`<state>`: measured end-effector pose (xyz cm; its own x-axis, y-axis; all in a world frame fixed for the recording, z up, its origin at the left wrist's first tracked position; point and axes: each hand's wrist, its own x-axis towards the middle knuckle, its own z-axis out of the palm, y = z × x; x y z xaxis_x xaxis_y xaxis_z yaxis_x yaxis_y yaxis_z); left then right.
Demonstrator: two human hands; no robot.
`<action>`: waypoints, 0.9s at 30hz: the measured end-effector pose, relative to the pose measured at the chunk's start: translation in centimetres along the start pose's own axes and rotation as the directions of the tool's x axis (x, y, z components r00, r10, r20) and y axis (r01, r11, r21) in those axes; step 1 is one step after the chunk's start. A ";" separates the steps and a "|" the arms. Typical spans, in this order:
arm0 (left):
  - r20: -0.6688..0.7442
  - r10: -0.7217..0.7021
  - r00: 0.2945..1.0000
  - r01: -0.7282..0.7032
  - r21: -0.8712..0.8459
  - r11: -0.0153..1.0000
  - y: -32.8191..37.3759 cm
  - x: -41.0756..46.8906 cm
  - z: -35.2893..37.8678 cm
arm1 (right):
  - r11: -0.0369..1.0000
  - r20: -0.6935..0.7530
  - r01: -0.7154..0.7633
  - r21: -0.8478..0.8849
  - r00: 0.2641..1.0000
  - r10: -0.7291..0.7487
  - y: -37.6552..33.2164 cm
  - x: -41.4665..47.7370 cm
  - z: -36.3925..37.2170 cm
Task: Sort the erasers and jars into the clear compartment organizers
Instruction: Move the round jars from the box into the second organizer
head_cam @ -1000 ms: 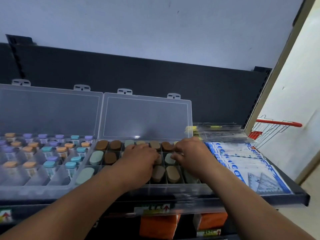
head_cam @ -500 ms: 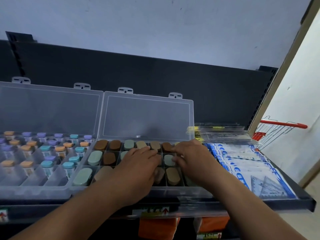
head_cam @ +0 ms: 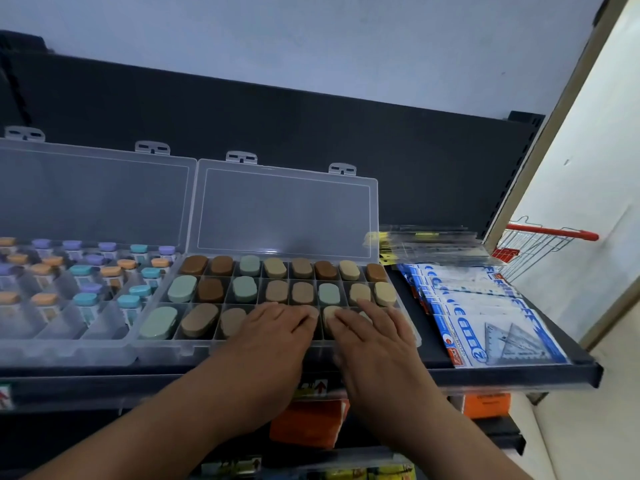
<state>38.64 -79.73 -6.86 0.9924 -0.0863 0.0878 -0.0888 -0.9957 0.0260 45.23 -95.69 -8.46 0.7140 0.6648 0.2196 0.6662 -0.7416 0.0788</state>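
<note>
Both flat on front-row erasers [head_cam: 201, 320]: left hand [head_cam: 273, 337], right hand [head_cam: 374, 341]; blue pkt [head_cam: 485, 327] print illegible.

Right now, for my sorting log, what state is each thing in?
Clear plastic eraser organizer, lid open, standing up.
Brown, beige and green oval erasers, one per visible compartment.
Clear plastic jar organizer, lid open, some front compartments empty.
Left hand, flat, straight fingers on front-row erasers.
Right hand, flat, fingertips on a beige eraser.
</note>
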 end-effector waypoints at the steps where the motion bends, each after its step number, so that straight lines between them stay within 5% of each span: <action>1: -0.013 -0.006 1.000 0.006 0.000 1.000 0.2 0.0 0.1 | 1.000 0.004 -0.014 0.018 1.000 0.014 -0.3 -0.1 0.0; 10: -0.047 -0.123 0.991 0.120 -0.062 0.991 -0.5 -1.3 0.1 | 0.968 -0.034 -0.064 0.242 0.997 0.074 1.7 -1.5 -1.6; 27: -0.040 -0.159 0.986 0.155 -0.084 0.984 -1.7 -2.5 1.4 | 0.977 0.002 -0.007 0.215 1.000 0.006 2.2 -1.8 -0.1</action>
<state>36.44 -77.89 -8.55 0.9897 0.0746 0.1219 0.0594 -0.9906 0.1234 45.42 -98.51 -8.63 0.7187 0.6602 0.2180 0.6921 -0.7094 -0.1332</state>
